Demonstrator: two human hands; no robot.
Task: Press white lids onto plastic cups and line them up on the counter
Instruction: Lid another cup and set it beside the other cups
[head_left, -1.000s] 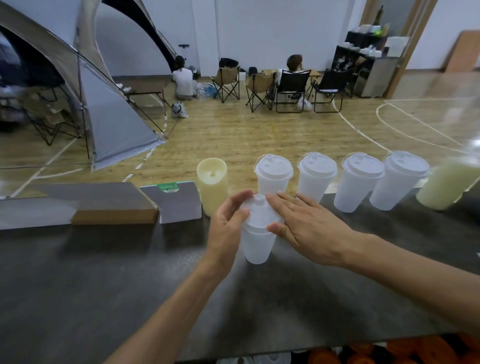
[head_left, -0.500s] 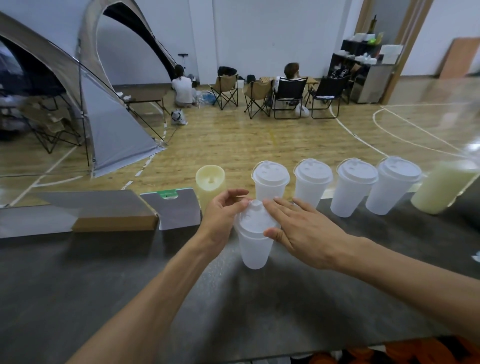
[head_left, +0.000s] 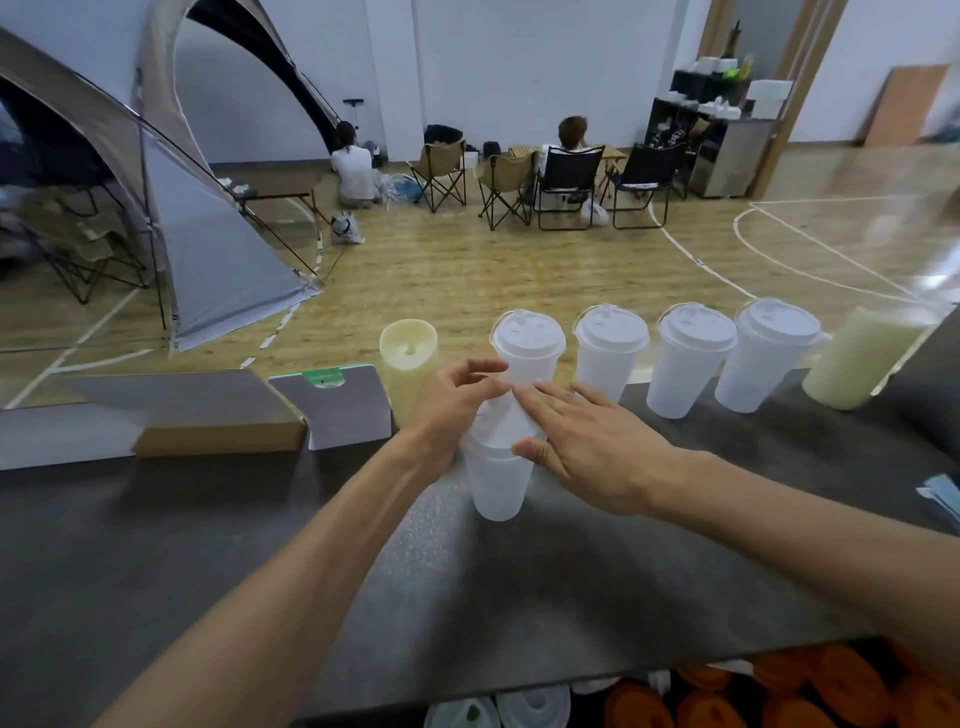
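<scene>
A translucent plastic cup (head_left: 496, 483) stands on the dark counter (head_left: 234, 561) with a white lid (head_left: 498, 423) sitting on its rim. My left hand (head_left: 447, 408) grips the left side of the rim and lid, thumb and fingers curled over the top. The straight fingers of my right hand (head_left: 587, 441) press down on the lid, and its thumb touches the rim. Behind them, several lidded cups (head_left: 693, 358) stand in a row along the counter's far edge.
A cream cylinder (head_left: 409, 358) stands left of the row and a pale yellow one (head_left: 862, 358) at its right end. A cardboard box (head_left: 218, 415) and a grey card (head_left: 337, 405) lie at the back left. Orange rolls (head_left: 779, 696) and spare lids (head_left: 530, 706) sit below the near edge.
Both hands stay on the same cup. My left thumb and fingers have shifted higher over the lid, and my right fingers have slid a little across it.
</scene>
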